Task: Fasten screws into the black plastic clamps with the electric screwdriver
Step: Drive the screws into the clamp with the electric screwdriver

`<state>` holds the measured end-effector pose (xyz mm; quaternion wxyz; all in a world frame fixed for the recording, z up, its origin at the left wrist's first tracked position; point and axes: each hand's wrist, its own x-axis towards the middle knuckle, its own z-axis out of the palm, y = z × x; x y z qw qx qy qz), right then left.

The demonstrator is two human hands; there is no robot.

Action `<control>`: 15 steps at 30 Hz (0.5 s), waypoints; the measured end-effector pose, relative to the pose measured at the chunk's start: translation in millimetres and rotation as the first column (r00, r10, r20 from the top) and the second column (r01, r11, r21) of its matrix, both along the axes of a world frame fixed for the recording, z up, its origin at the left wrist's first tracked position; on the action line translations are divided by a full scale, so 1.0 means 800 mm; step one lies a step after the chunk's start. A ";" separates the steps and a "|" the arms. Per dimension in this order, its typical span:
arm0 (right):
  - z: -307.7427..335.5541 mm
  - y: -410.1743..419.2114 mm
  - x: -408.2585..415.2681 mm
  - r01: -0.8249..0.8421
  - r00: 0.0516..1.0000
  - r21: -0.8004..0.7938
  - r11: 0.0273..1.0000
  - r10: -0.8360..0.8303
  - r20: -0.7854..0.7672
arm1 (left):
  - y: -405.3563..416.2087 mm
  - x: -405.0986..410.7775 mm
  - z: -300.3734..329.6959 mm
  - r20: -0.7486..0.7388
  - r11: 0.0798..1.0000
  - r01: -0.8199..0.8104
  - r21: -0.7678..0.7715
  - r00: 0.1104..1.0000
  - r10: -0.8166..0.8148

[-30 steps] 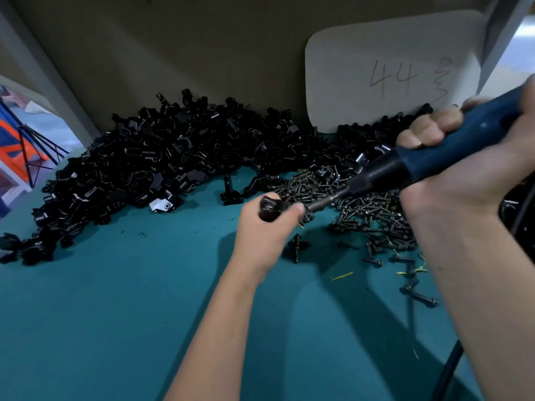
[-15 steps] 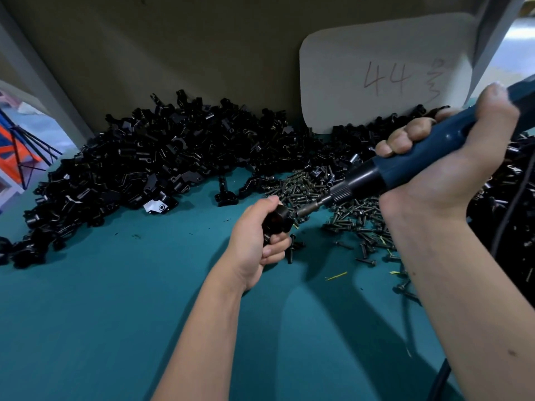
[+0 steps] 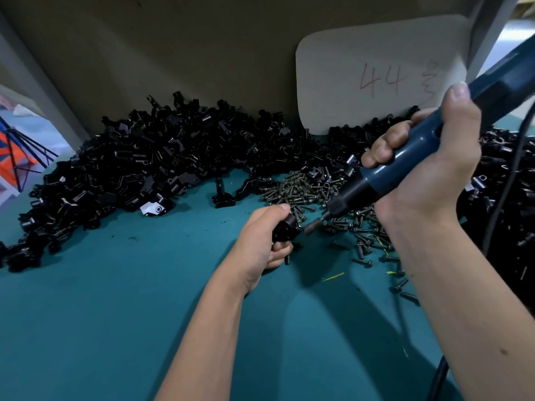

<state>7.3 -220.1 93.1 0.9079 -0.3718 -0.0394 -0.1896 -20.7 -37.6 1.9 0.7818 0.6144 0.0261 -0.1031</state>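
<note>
At the middle of the frame the left hand (image 3: 262, 241) grips a single black plastic clamp (image 3: 285, 230), its fingers (image 3: 279, 254) curled under the part and the thumb laid over the top, just above the teal counter (image 3: 115, 314); from the upper right the right hand (image 3: 428, 169) wraps its fingers tightly round the blue barrel of the electric screwdriver (image 3: 405, 166), which slants down and left across the frame; the dark bit at its tip meets the right face of the held clamp, though the screw itself is too small to make out. A loose heap of screws (image 3: 307, 189) lies on the counter just behind and to the right of the held clamp, with stray ones scattered toward the lower right; a long pile of black clamps (image 3: 150, 163) stretches from the left edge across the upper middle, against a beige back wall (image 3: 173, 53); more dark parts fill the right edge behind the forearm. A pale card (image 3: 376, 76) marked "44" in red leans against the wall at the upper right; a black cable (image 3: 509, 175) hangs down the right side of the frame.
</note>
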 end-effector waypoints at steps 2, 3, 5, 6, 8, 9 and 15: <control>-0.003 0.008 -0.003 0.038 0.999 -0.027 0.999 -0.037 0.016 | 0.000 0.000 0.000 -0.026 0.999 -0.037 -0.025 0.999 0.036; -0.004 0.011 -0.004 0.039 0.999 -0.037 0.999 -0.039 0.015 | -0.002 0.000 0.000 -0.028 0.999 -0.045 -0.026 0.999 0.045; -0.004 0.013 -0.005 0.060 0.998 -0.064 0.996 -0.058 0.037 | -0.004 -0.001 0.005 -0.012 0.998 -0.063 -0.017 0.998 0.063; -0.002 0.013 -0.003 0.066 0.997 -0.080 0.995 -0.063 0.036 | -0.005 -0.001 0.006 -0.016 0.996 -0.086 -0.020 0.996 0.086; -0.003 0.015 -0.004 0.080 0.997 -0.101 0.992 -0.080 0.006 | -0.005 -0.001 0.009 -0.070 0.985 -0.156 -0.080 0.986 0.150; -0.003 0.016 -0.004 0.084 0.996 -0.109 0.990 -0.088 -0.033 | -0.003 0.000 0.010 -0.107 0.974 -0.181 -0.138 0.980 0.167; -0.022 0.010 0.014 -0.227 0.913 -0.425 0.876 0.039 -0.407 | 0.013 0.003 0.018 -0.302 0.842 -0.296 -0.452 0.938 0.167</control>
